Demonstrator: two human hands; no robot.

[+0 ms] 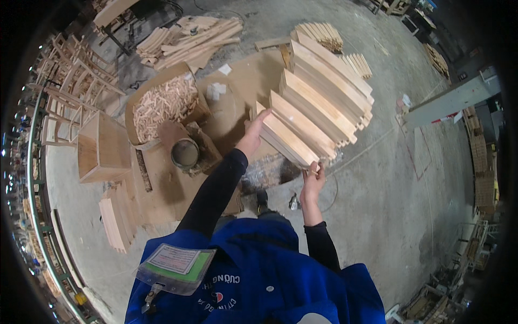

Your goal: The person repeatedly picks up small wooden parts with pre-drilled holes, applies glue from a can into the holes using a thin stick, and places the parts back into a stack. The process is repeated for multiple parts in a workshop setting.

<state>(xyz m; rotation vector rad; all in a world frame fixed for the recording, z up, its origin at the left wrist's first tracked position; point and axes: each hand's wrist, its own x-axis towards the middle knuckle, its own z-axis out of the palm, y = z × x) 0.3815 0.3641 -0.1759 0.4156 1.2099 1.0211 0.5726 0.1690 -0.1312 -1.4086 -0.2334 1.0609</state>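
Observation:
A stack of pale, slightly curved wooden pieces (318, 105) lies in stepped rows in front of me, tenons showing at the right ends. My left hand (252, 134) grips the left end of the nearest wooden piece (288, 137), its thumb near the top edge. At the same piece's right end, my right hand (312, 186) has its fingers closed round the tip. Whether that piece rests on the stack or is lifted off it, I cannot tell. The undersides of both grips are hidden.
Left of the stack, a cardboard box (131, 121) holds many small wooden dowels; a round pot (185, 153) stands beside it. Farther left are a plywood box (102, 148) and chair frames (81, 81). More wooden slats (202, 40) lie beyond. A grey post (450, 100) stands right.

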